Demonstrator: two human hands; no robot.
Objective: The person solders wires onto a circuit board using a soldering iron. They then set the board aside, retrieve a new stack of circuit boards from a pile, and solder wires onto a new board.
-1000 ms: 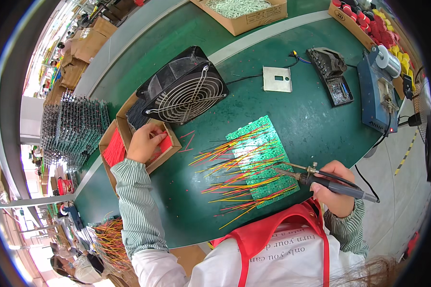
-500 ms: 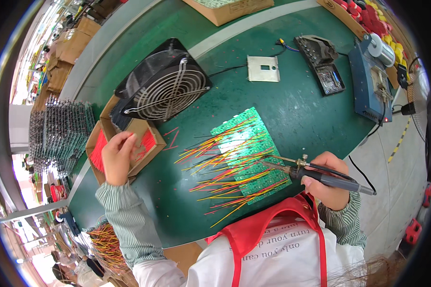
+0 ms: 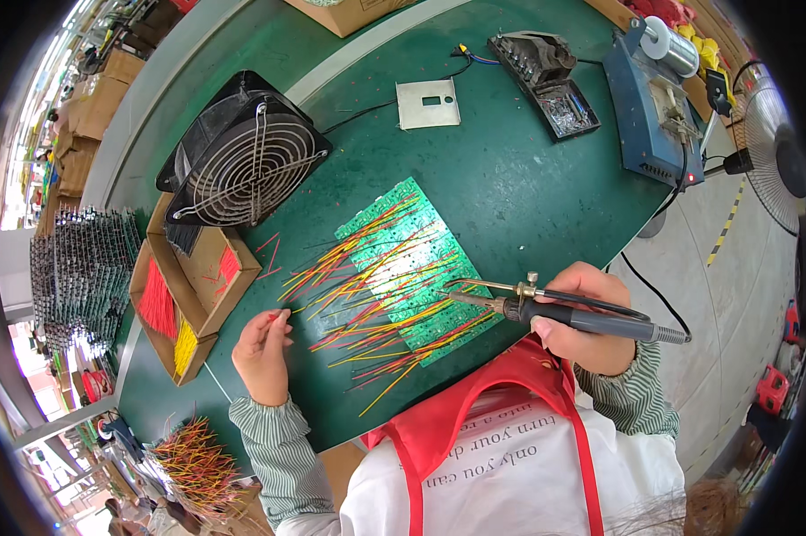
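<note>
My left hand (image 3: 263,357) is pinched at the fingertips around what looks like a red wire, of which only a small bit shows. It hovers between the wire box and the circuit board. My right hand (image 3: 600,323) grips a soldering iron (image 3: 591,320) with a thin metal feed tube along its upper side. The iron's tip reaches over the lower part of a green circuit board (image 3: 418,207). Rows of red, yellow and black wires (image 3: 358,277) stick out from this board toward the left, covering much of it.
Left of the board lies a cardboard box (image 3: 208,326) holding red and yellow wires, beside a black fan (image 3: 251,161). Farther back are a metal plate (image 3: 428,114), a black tray (image 3: 559,103) and a blue soldering station (image 3: 640,116) with a solder spool. Stacked boards (image 3: 86,277) stand at left.
My left hand has come away from the wire box, moving right and nearer to me. The right hand keeps the iron over the board. The whole view has shifted, so the bench appears farther left.
</note>
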